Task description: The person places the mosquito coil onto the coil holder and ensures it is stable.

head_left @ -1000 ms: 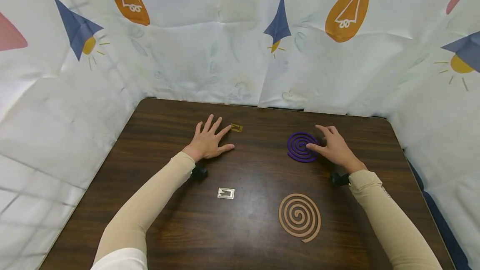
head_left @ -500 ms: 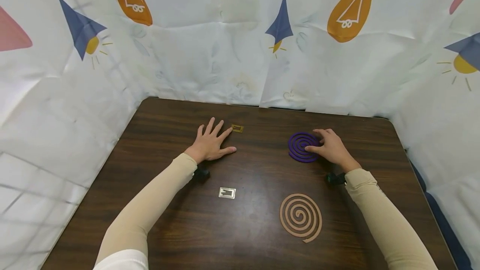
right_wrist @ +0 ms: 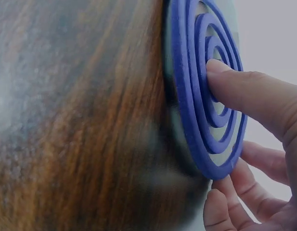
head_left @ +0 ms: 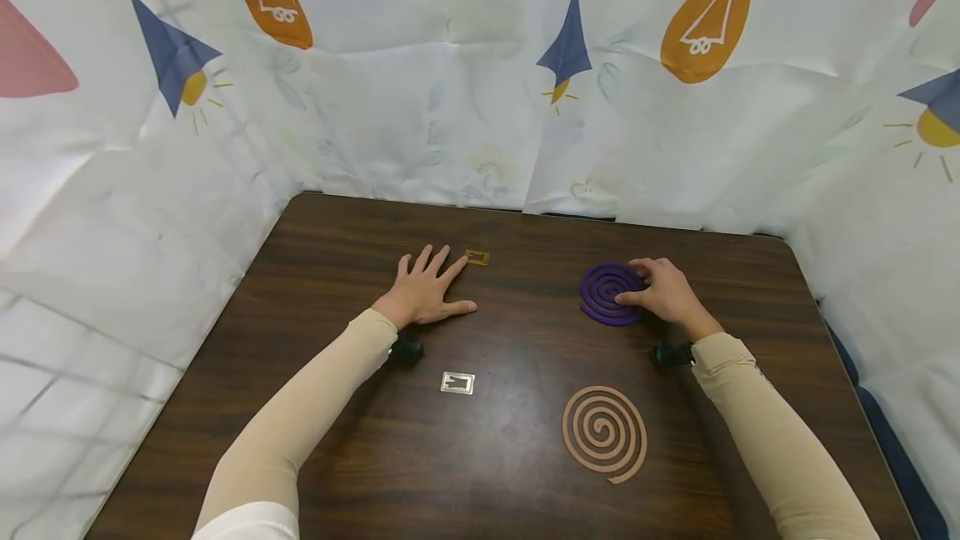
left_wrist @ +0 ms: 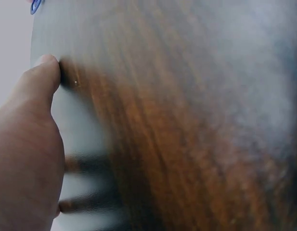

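Note:
A purple mosquito coil point(head_left: 600, 312) lies toward the back right of the table. My right hand point(head_left: 664, 293) holds it at its right side; in the right wrist view the thumb point(right_wrist: 225, 79) presses near the centre of the coil point(right_wrist: 189, 120), and the fingers curl at its outer edge. My left hand point(head_left: 423, 290) rests flat on the table with its fingers spread. Its index fingertip is right at a small gold metal plate point(head_left: 482, 257) with a cut-out. Nothing is held in the left wrist view, where the thumb point(left_wrist: 42, 79) reaches over the wood.
A tan mosquito coil point(head_left: 572, 432) lies at the front right of the dark wooden table point(head_left: 360, 457). Left of it is a small silver metal plate point(head_left: 448, 382) with a cut-out. A white printed curtain point(head_left: 420, 123) surrounds the table's back and sides.
My right hand has moved slightly left and its fingers have closed in on the purple coil. The left hand has drawn back a little, still spread. The view has shifted slightly.

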`<action>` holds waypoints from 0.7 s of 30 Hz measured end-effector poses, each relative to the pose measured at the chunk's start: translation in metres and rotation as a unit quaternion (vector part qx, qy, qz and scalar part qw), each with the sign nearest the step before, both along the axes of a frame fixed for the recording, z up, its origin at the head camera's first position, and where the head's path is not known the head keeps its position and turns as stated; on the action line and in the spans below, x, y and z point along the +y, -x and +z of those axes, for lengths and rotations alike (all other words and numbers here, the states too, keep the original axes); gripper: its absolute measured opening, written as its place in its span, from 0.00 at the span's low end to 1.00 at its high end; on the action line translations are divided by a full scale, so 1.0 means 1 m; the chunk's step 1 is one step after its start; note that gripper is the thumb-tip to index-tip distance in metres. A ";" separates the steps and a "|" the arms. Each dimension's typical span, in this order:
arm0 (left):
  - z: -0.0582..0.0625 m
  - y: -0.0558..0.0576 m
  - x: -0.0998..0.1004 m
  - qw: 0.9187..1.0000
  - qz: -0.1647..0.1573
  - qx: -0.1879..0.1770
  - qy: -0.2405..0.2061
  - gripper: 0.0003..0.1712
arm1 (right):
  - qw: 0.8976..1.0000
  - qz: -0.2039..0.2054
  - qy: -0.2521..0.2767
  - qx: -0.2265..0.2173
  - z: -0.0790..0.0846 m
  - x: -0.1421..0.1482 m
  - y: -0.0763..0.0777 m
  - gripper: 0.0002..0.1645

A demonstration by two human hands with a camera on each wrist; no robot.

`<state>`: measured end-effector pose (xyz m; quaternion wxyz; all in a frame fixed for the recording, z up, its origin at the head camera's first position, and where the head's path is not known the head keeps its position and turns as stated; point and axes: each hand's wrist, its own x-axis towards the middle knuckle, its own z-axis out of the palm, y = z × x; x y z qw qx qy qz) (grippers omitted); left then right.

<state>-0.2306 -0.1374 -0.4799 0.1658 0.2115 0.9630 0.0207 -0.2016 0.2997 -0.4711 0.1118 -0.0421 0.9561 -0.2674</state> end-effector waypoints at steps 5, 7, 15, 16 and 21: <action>-0.003 -0.001 0.000 1.000 0.005 -0.001 -0.014 0.55 | 1.000 0.001 0.006 0.003 0.000 0.000 0.000 0.47; -0.004 -0.001 0.000 1.000 0.005 0.003 -0.017 0.55 | 1.000 -0.002 0.013 0.003 0.000 0.000 0.000 0.47; -0.006 -0.002 0.000 1.000 0.010 0.005 -0.026 0.55 | 0.999 -0.005 0.033 0.004 0.002 -0.001 -0.002 0.47; -0.006 -0.002 0.000 1.000 0.010 0.005 -0.027 0.55 | 0.999 -0.004 0.034 0.004 0.002 -0.001 -0.002 0.47; -0.006 -0.003 -0.001 1.000 0.009 0.007 -0.026 0.55 | 0.999 -0.006 0.047 -0.004 0.002 -0.001 -0.003 0.47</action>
